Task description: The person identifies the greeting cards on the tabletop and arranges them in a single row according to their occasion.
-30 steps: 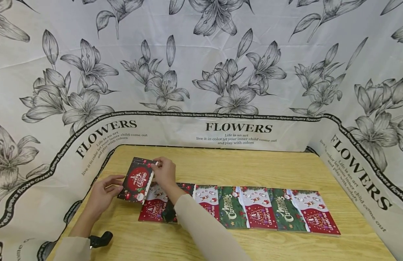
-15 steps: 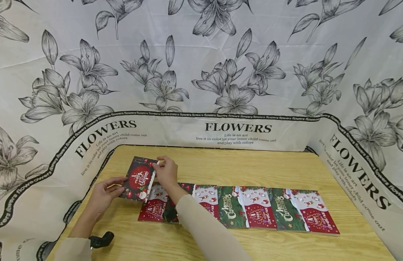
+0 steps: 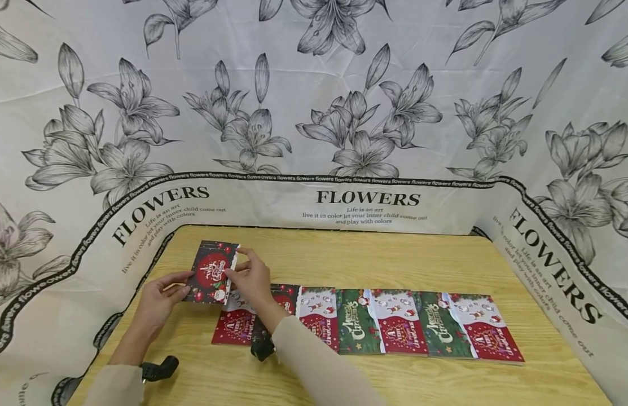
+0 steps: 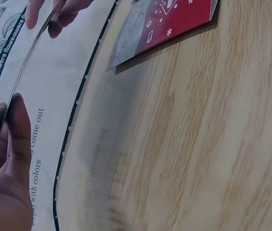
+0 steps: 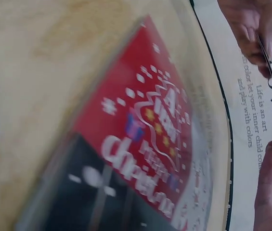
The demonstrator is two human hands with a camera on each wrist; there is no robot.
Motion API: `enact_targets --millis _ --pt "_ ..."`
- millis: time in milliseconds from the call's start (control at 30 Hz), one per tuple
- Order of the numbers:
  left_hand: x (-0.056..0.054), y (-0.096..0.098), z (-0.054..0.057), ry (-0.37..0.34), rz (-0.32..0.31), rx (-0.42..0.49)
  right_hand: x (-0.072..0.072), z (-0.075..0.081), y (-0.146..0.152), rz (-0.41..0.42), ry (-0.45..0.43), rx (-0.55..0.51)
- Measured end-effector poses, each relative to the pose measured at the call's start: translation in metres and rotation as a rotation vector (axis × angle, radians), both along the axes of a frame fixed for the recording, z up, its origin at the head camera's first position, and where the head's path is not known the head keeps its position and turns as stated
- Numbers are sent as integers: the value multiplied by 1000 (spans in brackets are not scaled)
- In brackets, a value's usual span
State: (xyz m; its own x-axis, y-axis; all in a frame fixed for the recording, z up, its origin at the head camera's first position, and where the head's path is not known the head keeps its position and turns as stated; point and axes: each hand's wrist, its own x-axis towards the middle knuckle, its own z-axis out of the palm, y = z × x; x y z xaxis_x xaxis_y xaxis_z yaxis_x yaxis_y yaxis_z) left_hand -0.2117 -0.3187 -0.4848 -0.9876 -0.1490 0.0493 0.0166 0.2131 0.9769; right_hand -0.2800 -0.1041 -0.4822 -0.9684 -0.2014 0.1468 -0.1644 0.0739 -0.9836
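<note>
A dark Christmas card [image 3: 206, 269] with a red circle and white lettering is held up over the table's left part, tilted. My left hand [image 3: 162, 299] pinches its left edge between thumb and fingers. At the opposite edge my right hand [image 3: 254, 282] grips the card, thumb on the front and fingers at the top right corner. Seen edge-on in the left wrist view, the card [image 4: 26, 60] looks thin, a hand at each end. Just below and right of it lies a red-and-white Christmas card [image 3: 232, 327], the left end of a row, partly hidden by my right arm.
Several overlapping Christmas cards, among them a green one [image 3: 361, 324], run rightward across the wooden table [image 3: 374, 262]. Black wrist-worn devices [image 3: 161, 368] stick out by both forearms. A white curtain [image 3: 273, 206] printed with flowers borders the table at the back and sides.
The held card has shifted slightly left and up. My right hand's thumb has moved lower along the card's right edge, with its fingers spread toward the top corner. The row stays put.
</note>
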Motion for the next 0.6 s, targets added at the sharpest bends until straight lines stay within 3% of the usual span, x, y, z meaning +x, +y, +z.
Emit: enact_targets --millis 233,400,600 --pt "-2 3 -2 -2 28 -10 18 -5 1 79 -34 -7" --pt "-4 3 -5 -14 47 4 27 -6 1 57 -27 28" --pt "-8 8 -7 -17 113 -7 27 -11 2 18 -14 40"
